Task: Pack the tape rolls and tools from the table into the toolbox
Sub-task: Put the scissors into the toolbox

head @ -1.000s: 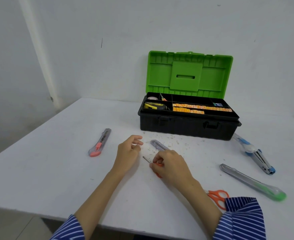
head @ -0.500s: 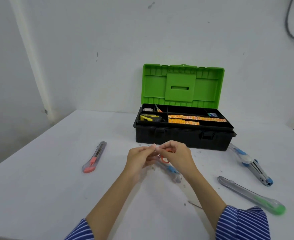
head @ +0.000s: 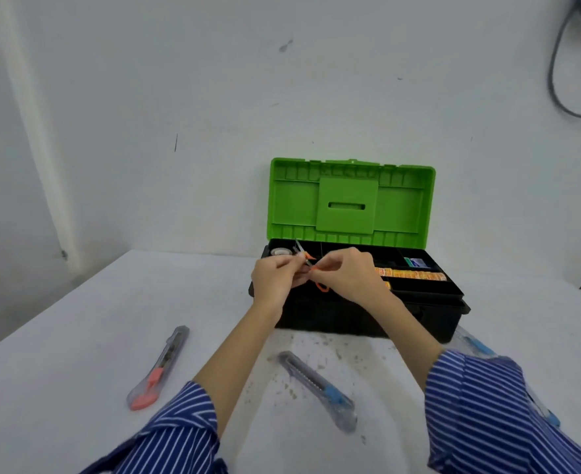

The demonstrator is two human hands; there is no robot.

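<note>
Both hands, left (head: 271, 278) and right (head: 347, 278), pinch a small orange-handled tool (head: 320, 286) above the toolbox (head: 429, 311); next, I judge, lowering it into a left compartment.

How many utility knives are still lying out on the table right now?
2 for certain: a pink-slider knife left of the arms and a blue-slider knife between them. A blue-trimmed tool by the toolbox's right corner is part hidden; the sleeve may hide more.

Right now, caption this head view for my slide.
Both hands hold a small orange-handled tool over the open green-lidded toolbox.
</note>
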